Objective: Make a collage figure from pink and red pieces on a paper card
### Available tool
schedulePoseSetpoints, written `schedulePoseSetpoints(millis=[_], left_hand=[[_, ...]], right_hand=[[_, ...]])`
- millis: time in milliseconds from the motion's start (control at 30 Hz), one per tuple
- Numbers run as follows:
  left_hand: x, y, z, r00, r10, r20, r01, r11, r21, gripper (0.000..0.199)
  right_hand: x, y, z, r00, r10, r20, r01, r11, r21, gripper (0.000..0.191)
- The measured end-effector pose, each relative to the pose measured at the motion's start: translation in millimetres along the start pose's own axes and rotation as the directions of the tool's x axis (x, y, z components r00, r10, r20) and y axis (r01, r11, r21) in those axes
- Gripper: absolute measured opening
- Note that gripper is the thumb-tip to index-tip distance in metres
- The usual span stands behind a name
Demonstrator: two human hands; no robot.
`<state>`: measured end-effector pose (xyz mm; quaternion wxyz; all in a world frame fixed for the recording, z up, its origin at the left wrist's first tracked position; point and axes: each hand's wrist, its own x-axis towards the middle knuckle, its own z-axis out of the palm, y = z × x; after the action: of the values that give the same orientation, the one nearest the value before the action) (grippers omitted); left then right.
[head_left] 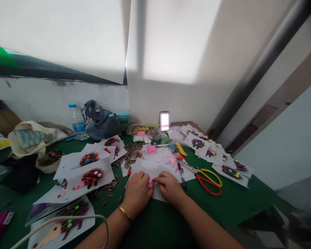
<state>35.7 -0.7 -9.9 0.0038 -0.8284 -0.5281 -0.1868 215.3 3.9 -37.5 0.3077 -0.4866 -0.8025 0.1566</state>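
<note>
My left hand, with a gold bracelet at the wrist, is closed on a small piece of pink clay over a white paper sheet. My right hand is beside it, its index finger reaching to the clay; its other fingers are curled, and whether they hold anything is hidden. Behind the hands lies a larger pink block. A black marker lies right of my right hand, close to scissors with one red and one yellow handle. Striped seeds are heaped behind my left hand.
Papers with hedgehog-like pictures lie at left, more at right. A white cable crosses the lower left. A bottle, a blue-grey bag and a propped phone stand at the back.
</note>
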Motion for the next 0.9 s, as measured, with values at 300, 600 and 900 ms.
schedulePoseSetpoints(millis=[300,600,900], left_hand=[[-5,-5,-2.9,0.999,0.028,0.041,-0.026,0.997,-0.066,0.007],[-5,-10,-4.2,0.998,0.033,0.060,-0.026,0.992,-0.120,0.007],[-5,-9,-3.4,0.999,0.014,0.041,-0.009,0.991,-0.130,0.013]], right_hand=[[-2,4,4,0.996,-0.051,0.074,0.058,0.993,-0.100,0.048],[-1,-7,-1,0.990,-0.011,0.141,0.035,0.986,-0.165,0.053],[0,-1,2,0.993,0.003,0.116,0.009,0.995,-0.103,0.056]])
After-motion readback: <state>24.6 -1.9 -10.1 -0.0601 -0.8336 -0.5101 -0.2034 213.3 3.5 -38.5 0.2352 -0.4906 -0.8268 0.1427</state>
